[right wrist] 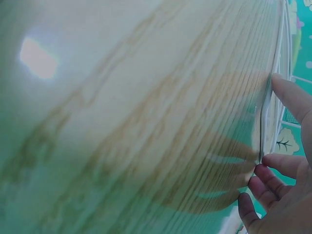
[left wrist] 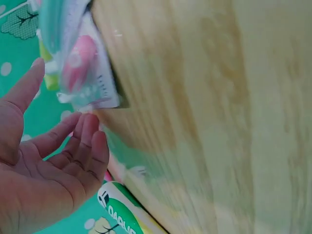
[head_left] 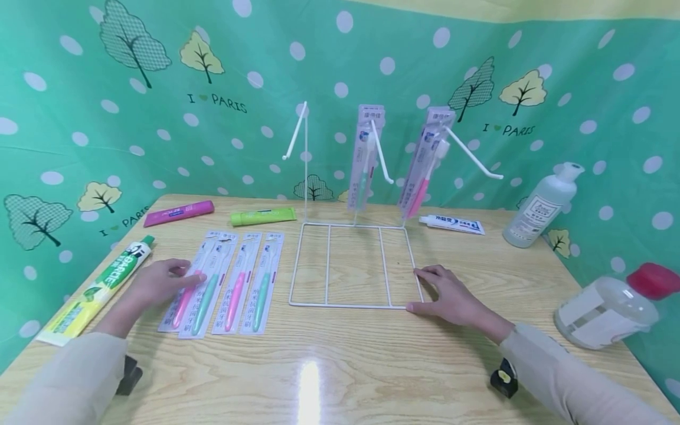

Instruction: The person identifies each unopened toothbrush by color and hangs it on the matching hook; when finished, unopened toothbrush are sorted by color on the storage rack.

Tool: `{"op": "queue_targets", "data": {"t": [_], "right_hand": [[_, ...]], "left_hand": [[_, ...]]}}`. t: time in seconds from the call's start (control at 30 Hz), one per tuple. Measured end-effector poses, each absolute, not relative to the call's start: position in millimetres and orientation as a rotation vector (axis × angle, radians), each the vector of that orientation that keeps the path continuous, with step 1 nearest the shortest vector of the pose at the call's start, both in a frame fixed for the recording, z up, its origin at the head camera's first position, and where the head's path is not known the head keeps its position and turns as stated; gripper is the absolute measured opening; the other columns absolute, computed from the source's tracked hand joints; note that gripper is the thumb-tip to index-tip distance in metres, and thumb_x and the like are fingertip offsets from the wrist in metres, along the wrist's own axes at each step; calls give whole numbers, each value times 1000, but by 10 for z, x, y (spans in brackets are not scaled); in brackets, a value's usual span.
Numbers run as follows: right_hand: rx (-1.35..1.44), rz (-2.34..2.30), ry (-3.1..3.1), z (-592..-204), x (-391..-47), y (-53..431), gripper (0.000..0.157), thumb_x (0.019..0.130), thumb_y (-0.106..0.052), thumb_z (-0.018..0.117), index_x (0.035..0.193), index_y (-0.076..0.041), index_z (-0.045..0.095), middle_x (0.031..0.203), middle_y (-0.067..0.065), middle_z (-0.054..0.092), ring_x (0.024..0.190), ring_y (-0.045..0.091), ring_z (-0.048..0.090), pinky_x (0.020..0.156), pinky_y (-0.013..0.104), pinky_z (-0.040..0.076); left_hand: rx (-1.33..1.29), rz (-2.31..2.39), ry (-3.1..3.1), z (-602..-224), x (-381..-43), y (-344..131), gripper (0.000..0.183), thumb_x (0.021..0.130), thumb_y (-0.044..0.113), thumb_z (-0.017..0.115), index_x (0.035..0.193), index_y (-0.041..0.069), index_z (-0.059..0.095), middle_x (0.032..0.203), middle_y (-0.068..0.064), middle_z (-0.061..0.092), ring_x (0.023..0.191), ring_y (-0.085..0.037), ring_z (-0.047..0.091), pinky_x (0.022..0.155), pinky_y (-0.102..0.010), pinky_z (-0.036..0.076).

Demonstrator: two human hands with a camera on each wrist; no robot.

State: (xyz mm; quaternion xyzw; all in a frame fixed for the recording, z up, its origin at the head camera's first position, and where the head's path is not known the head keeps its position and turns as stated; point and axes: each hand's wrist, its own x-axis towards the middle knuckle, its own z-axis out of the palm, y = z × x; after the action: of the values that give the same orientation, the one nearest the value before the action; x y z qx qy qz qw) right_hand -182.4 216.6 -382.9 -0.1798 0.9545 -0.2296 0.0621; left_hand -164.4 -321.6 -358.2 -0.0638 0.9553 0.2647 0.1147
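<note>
Several packaged toothbrushes (head_left: 257,286), pink and teal, lie side by side on the table. My left hand (head_left: 162,282) is over the leftmost pack, its fingertips near a pink toothbrush (head_left: 186,298); in the left wrist view, thumb and fingers are apart with nothing between them. A white wire rack (head_left: 347,306) stands at the middle. At its front right corner, my right hand (head_left: 448,295) touches the base, thumb by the front bar and index finger at the side bar. A teal toothbrush pack (head_left: 365,159) hangs on the middle hook, and a pink one (head_left: 425,165) on the right hook.
A DARLIE toothpaste tube (head_left: 101,289) lies at far left. Behind are a magenta tube (head_left: 179,213), a green tube (head_left: 262,216) and a white-blue tube (head_left: 453,224). A pump bottle (head_left: 539,206) and a red-capped bottle (head_left: 608,310) stand right. The rack's left hook (head_left: 295,133) is bare.
</note>
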Motion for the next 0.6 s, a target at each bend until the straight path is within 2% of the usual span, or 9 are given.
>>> {"op": "queue_targets", "data": {"t": [0.37,0.5,0.6], "right_hand": [[-541,-691,2887,-3827,-1814,2161,86,73,-55,67,137,-6,39,135,16,36,123,38,32,97,57,32],[-557,-690,2900,-3832,-1815,2163,86,73,-55,67,137,-5,40,135,17,37,123,39,33,96,57,32],[-555,-691,2905,-3824,-1812,2162,86,72,-55,67,137,-6,40,134,17,37,123,39,33,97,57,32]], "left_hand": [[-342,791,2755,-3551,-1726,-3183,76,81,46,62,124,-13,42,116,-35,46,98,-43,48,74,-49,44],[-436,808,2691,-3493,-1758,-3181,69,80,36,66,118,-18,44,99,-28,54,85,-34,52,68,-41,46],[-485,838,2629,-3463,-1780,-3186,60,79,32,67,110,-17,49,80,-17,53,72,-25,50,63,-34,43]]}}
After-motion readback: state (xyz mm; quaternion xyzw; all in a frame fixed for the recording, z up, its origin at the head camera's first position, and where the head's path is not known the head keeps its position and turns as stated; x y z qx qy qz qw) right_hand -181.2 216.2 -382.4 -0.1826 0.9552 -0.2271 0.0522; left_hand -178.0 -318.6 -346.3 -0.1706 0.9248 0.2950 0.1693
